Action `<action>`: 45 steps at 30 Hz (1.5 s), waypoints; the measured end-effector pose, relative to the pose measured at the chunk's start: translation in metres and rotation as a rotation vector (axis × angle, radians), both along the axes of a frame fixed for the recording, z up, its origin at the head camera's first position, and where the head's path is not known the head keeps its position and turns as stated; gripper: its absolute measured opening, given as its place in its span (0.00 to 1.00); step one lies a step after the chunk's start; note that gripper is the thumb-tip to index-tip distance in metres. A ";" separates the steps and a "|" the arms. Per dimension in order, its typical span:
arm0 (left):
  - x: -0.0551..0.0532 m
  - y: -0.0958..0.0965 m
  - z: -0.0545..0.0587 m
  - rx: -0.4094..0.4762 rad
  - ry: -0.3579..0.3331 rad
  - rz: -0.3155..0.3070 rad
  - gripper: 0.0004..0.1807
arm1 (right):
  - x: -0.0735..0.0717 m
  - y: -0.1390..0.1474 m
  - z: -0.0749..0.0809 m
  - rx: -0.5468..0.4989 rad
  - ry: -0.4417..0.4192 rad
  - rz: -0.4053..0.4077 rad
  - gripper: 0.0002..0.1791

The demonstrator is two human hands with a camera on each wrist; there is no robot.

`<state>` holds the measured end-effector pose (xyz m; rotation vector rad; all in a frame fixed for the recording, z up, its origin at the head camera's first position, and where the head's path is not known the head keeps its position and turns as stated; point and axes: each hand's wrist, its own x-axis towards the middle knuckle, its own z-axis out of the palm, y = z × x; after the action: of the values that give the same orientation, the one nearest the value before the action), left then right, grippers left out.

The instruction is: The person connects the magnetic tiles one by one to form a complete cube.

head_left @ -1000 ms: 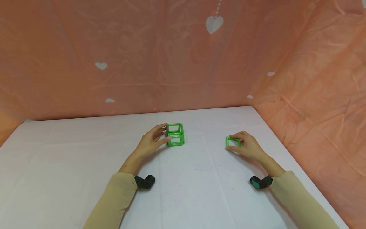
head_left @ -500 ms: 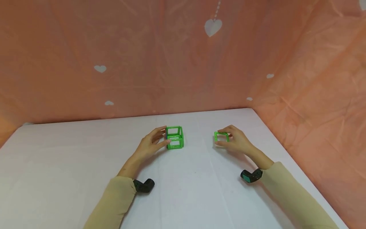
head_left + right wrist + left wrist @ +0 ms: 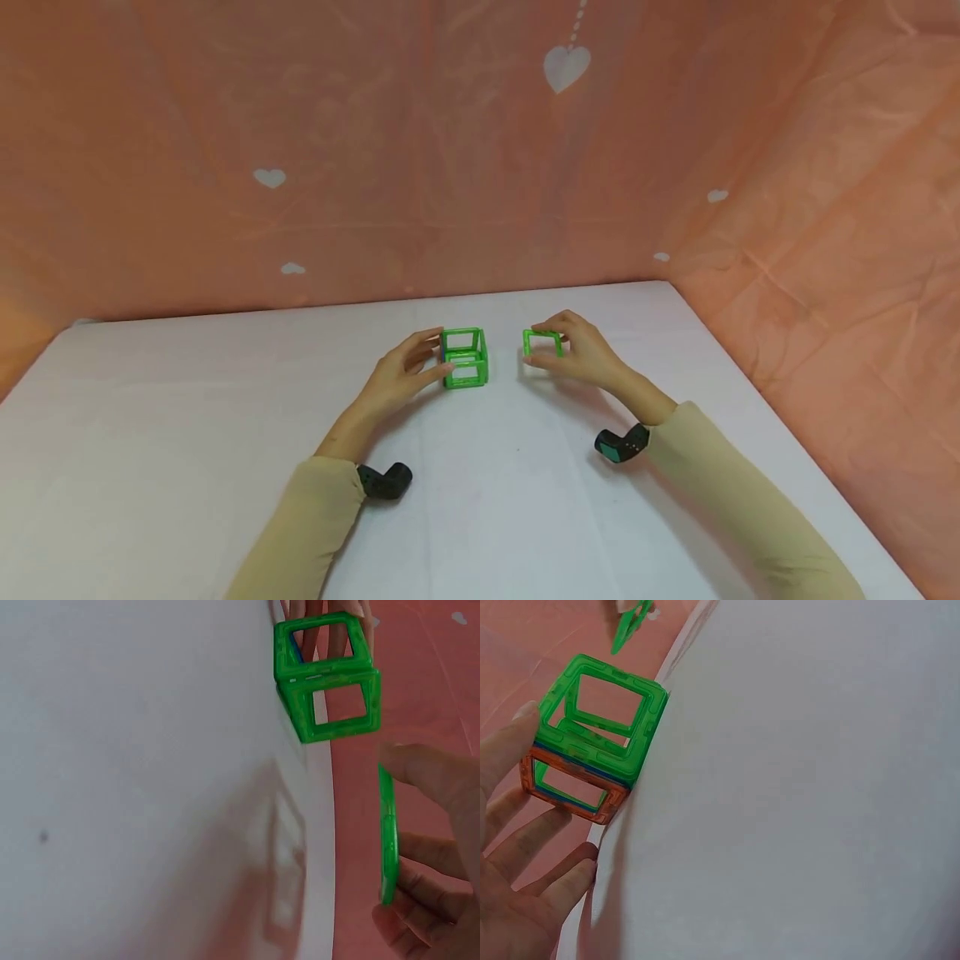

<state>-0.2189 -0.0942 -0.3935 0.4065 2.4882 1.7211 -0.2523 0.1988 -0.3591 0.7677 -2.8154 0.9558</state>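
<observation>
My left hand (image 3: 396,379) holds a small open-framed cube of magnetic tiles (image 3: 467,385) by its left side, thumb in front and fingers behind. Most of the cube is green. In the left wrist view one face, an orange tile (image 3: 615,804), lies toward the palm, with a thin blue edge beside it. Right of the cube and apart from it, my right hand (image 3: 591,352) pinches a single green square magnetic tile (image 3: 388,840) between thumb and fingers. That tile is upright and off the table; its shadow falls below it in the right wrist view.
A white cloth covers the table (image 3: 187,433). Behind it hangs a peach curtain (image 3: 420,150) with white hearts, and another stretch of curtain (image 3: 847,275) runs along the right edge. A black wrist camera (image 3: 386,482) sits on each wrist.
My right hand has carried the green square tile leftward and slightly away from me, narrowing the gap to the cube. The left hand and cube stay in nearly the same place.
</observation>
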 end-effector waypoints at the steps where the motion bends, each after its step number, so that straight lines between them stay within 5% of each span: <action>1: 0.000 0.000 0.000 0.001 -0.001 0.002 0.34 | -0.001 -0.003 0.001 -0.007 0.004 0.002 0.28; 26: 0.001 0.004 -0.003 -0.026 0.032 0.013 0.33 | -0.006 -0.040 0.022 -0.038 0.001 0.059 0.29; 45: 0.000 0.004 -0.003 -0.022 0.001 -0.005 0.33 | -0.009 -0.063 0.021 -0.035 0.010 0.116 0.30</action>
<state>-0.2186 -0.0906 -0.3960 0.4118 2.5017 1.6909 -0.2617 0.1357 -0.3380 0.9373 -2.7641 1.0118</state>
